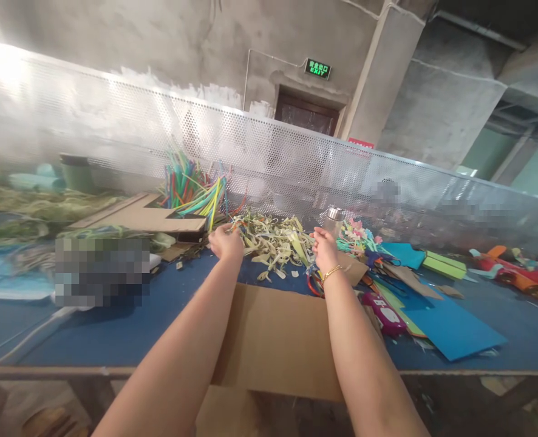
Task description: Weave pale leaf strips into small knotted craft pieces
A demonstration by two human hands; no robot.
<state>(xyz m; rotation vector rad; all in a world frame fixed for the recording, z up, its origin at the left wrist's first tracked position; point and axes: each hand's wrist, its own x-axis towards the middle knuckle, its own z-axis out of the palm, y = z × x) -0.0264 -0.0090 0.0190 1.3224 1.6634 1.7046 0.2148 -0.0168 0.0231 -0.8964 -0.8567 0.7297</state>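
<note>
- Perforated metal screen: runs across behind both hands, beyond everything they can work on.
- Table: its blue surface lies below the hands and spreads out to either side of them.
- Cardboard sheet: nearer the body than the hands, between and partly behind the forearms. It overhangs the near edge, so leaning on it would probably tip it; keeping the forearms light seems wise.
- Pile of pale husk strips: mainly between the hands and just beyond them, loose and tangled. The strips look dry, so a gentle pinch near one end and a slow pull should split fewer than a quick tug.
- Bundle of coloured stems: beyond the left hand and to its left, close enough to snag; drawing strips toward the body should avoid this.
- Left hand: at the pile's left edge, fingers curled in; whether a strip is pinched there cannot be told.
- Right hand: well apart from the left, at the pile's right side, fingers bent toward the thumb; I cannot tell if it grips anything.
- Clear bottle: just beyond the right hand; a wide sweep could knock it.
- Red loop: just below the right hand, best kept clear of the strips.
</note>
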